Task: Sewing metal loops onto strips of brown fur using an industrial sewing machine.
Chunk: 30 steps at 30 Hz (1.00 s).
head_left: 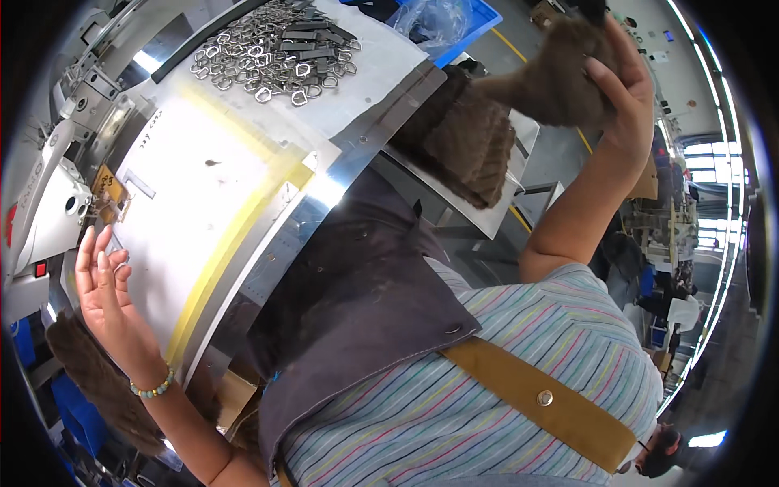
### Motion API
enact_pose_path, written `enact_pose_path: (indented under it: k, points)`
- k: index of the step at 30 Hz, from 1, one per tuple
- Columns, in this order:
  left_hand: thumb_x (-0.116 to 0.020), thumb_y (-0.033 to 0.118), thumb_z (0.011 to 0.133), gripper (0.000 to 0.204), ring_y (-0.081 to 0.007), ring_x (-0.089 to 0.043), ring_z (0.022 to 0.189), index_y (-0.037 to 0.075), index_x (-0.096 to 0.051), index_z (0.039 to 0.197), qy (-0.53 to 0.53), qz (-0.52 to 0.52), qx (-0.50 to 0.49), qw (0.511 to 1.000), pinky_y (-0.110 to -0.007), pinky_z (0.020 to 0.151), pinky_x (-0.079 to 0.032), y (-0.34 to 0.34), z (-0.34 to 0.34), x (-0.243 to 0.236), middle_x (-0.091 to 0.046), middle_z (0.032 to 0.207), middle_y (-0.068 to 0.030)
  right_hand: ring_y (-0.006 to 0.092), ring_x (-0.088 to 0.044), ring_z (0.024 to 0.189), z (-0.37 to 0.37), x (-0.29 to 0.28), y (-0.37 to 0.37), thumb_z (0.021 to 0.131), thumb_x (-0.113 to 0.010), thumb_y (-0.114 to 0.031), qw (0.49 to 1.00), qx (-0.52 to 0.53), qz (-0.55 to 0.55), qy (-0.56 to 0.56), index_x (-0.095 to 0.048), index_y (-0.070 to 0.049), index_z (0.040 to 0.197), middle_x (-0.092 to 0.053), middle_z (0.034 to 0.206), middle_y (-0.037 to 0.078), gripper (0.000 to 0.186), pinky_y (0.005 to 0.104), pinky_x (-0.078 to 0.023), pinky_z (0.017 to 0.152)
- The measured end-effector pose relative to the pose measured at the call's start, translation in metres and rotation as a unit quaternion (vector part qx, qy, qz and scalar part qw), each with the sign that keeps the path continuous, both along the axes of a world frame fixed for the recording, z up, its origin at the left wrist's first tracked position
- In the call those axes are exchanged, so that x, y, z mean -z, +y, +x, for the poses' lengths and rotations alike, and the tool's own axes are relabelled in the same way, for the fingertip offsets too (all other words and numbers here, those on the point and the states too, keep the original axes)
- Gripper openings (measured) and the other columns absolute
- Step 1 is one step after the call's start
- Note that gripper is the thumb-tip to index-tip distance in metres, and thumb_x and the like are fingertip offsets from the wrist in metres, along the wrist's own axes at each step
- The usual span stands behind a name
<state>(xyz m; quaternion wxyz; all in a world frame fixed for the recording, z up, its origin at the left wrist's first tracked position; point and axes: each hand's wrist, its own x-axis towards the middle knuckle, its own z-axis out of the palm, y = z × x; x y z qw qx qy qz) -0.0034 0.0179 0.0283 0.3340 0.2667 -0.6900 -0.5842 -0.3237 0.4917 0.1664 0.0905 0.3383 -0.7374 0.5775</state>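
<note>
My right hand [631,105] is raised at the upper right, closed on a brown fur piece [556,77] between thumb and fingers. A dark bit shows at the top of that piece, too cut off to name. Below it lies a stack of brown fur pieces [471,146] on a white side table [526,134]. My left hand [114,304] hovers by the left edge of the white work table [191,178], fingers apart and slightly bent, with nothing in it. The sewing machine [53,211] stands just beyond that hand.
Metal rings with dark grey straps [276,53] lie heaped on the table's far end. Behind them sits a blue bin [475,24] with clear plastic. More brown fur [101,381] hangs at lower left, near a blue container [77,414]. Another person [661,450] shows at lower right.
</note>
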Motion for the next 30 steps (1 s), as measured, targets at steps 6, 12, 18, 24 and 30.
enact_pose_path:
  k: [6,12,18,24,30]
  points:
    - [-0.057,0.018,0.112,0.044,-0.0093,-0.065,0.109,-0.001,-0.054,0.152,-0.016,-0.004,0.011,1.000,-0.025,0.098,-0.051,-0.008,0.005,0.003,-0.066,0.145,-0.0122,0.0229,-0.062,0.136,-0.035,0.039,0.096,0.094,-0.067,-0.003,0.995,0.022,-0.073,-0.070,-0.044,0.005,0.160,-0.062,0.149,0.015,0.070,0.0341,-0.047,0.115]
    - [-0.054,0.018,0.113,0.042,-0.0103,-0.065,0.112,0.001,-0.054,0.152,-0.023,-0.002,0.014,1.000,-0.025,0.100,-0.051,-0.017,0.006,0.007,-0.065,0.147,-0.0108,0.0185,-0.063,0.125,-0.124,0.156,0.161,0.090,-0.084,-0.013,0.945,0.189,0.118,-0.240,-0.053,-0.013,0.159,-0.065,0.143,0.011,0.076,0.0310,-0.051,0.097]
    - [-0.053,0.018,0.114,0.042,-0.0101,-0.065,0.113,0.002,-0.054,0.152,-0.048,0.013,0.003,0.999,-0.025,0.101,-0.051,-0.019,0.005,0.012,-0.065,0.146,-0.0103,0.0196,-0.071,0.115,-0.201,0.311,0.231,0.094,-0.078,-0.007,0.901,0.253,0.130,-0.329,-0.043,-0.007,0.162,-0.072,0.133,0.010,0.076,0.0317,-0.058,0.091]
    - [-0.055,0.018,0.113,0.042,-0.0103,-0.065,0.112,0.002,-0.055,0.152,-0.060,0.029,0.000,0.998,-0.025,0.101,-0.051,-0.019,0.004,0.014,-0.066,0.145,-0.0100,0.0438,-0.065,0.127,-0.182,0.335,0.198,0.096,-0.072,-0.036,0.771,0.514,0.351,-0.135,-0.065,0.000,0.142,-0.067,0.139,0.027,0.058,0.0485,-0.051,0.108]
    - [-0.057,0.018,0.112,0.042,-0.0104,-0.065,0.114,0.002,-0.056,0.151,-0.085,0.025,0.000,0.996,-0.026,0.103,-0.049,-0.015,0.005,0.013,-0.066,0.145,-0.0099,0.0405,-0.052,0.142,-0.041,0.322,0.053,0.095,-0.076,-0.037,0.896,0.259,0.312,0.179,-0.067,-0.006,0.137,-0.058,0.150,0.021,0.054,0.0531,-0.039,0.119]
